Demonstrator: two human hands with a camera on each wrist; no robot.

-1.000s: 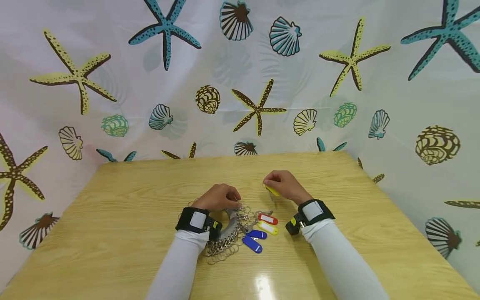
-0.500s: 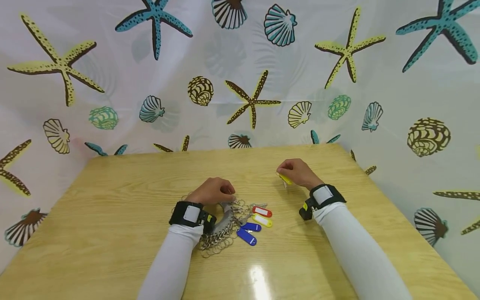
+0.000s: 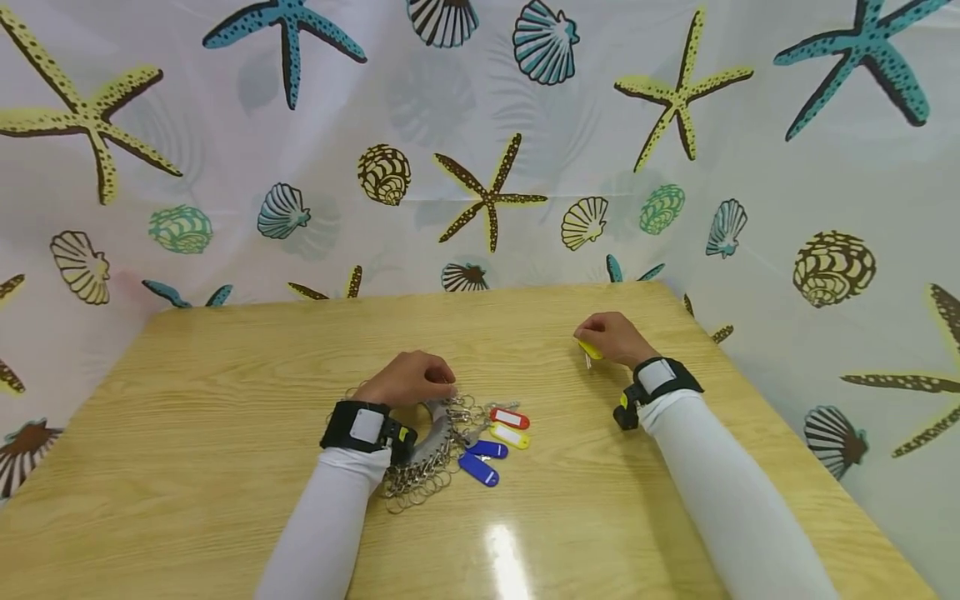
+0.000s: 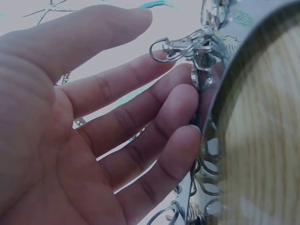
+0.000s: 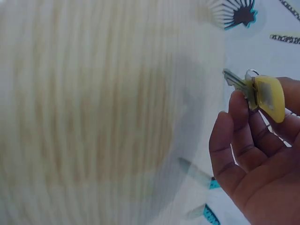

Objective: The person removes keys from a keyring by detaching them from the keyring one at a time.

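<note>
My right hand (image 3: 611,337) pinches a yellow key tag (image 5: 277,105) above the right part of the table. A silver key (image 5: 236,82) hangs from that tag. My left hand (image 3: 408,379) rests at a grey ring (image 3: 433,435) lined with metal clasps (image 4: 197,47) and split rings. In the left wrist view its thumb stands apart and its loosely bent fingers touch the ring and clasps. Right of the ring lie a red tag (image 3: 509,417), another yellow tag (image 3: 510,436) and two blue tags (image 3: 478,469). The left hand and wrist hide part of the ring.
All of this is on a light wooden table (image 3: 225,467). A white cloth (image 3: 450,92) printed with starfish and shells hangs behind it and along the right side. A bright reflection shows near the table's front.
My right hand has carried the yellow tag and its key rightward, away from the ring. My left hand stays at the ring. The head view has shifted a little to the right.
</note>
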